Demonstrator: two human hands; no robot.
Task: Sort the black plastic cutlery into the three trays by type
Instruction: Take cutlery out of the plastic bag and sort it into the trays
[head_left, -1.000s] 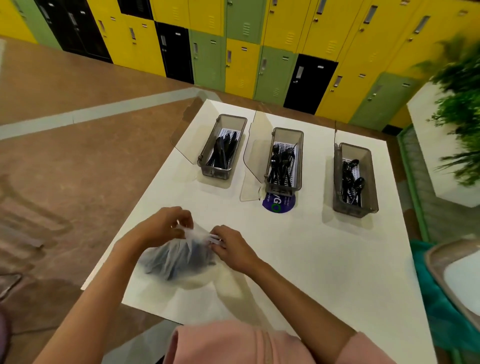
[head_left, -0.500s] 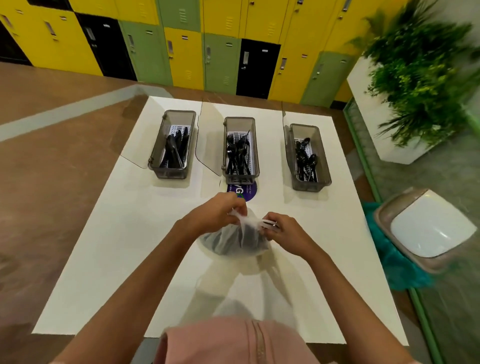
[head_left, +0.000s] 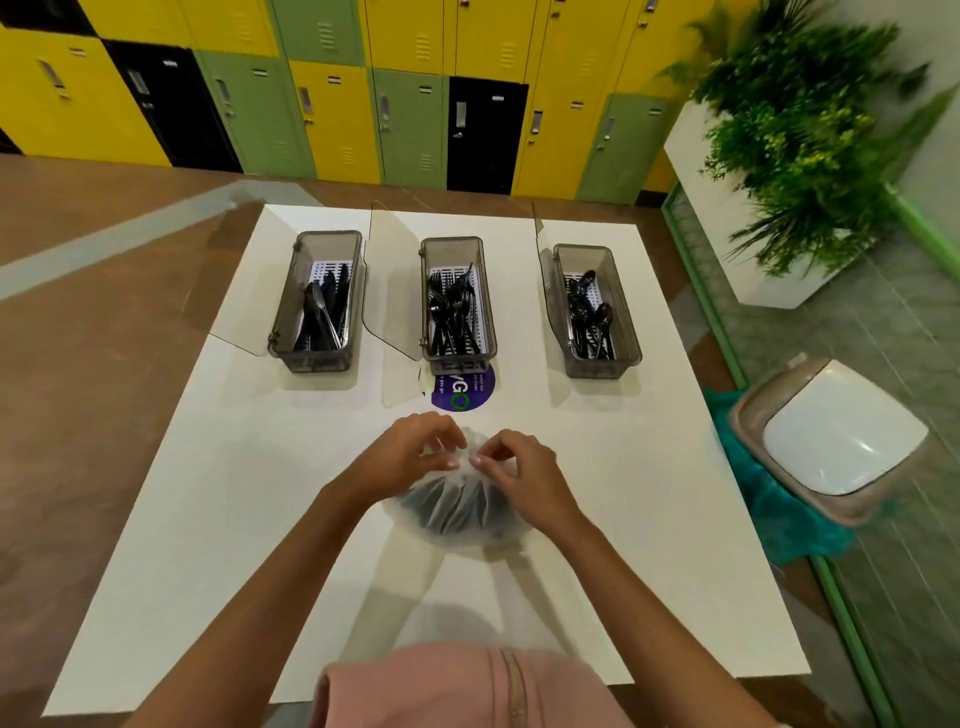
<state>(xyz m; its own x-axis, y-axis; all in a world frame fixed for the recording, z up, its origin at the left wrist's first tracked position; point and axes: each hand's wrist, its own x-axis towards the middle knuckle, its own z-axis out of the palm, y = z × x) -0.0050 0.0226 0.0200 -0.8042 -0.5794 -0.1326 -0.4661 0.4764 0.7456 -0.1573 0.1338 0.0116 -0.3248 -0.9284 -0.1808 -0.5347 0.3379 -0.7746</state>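
A translucent plastic bag (head_left: 457, 512) of black cutlery lies on the white table (head_left: 208, 493) in front of me. My left hand (head_left: 410, 452) and my right hand (head_left: 519, 470) both pinch the gathered top of the bag, fingertips nearly touching. Three grey trays with open clear lids stand in a row further back. The left tray (head_left: 317, 358) holds knives, the middle tray (head_left: 457, 247) holds forks, the right tray (head_left: 597, 366) holds spoons.
A purple round sticker (head_left: 470, 392) lies just in front of the middle tray. Right of the table stands a bin with a white lid (head_left: 841, 426) and a white planter with green plants (head_left: 800, 135). Yellow, green and black lockers (head_left: 363, 98) line the back wall.
The bag and both hands have shifted right, to in front of the middle tray. My hands have come closer together on the bag's top. The view has swung right.
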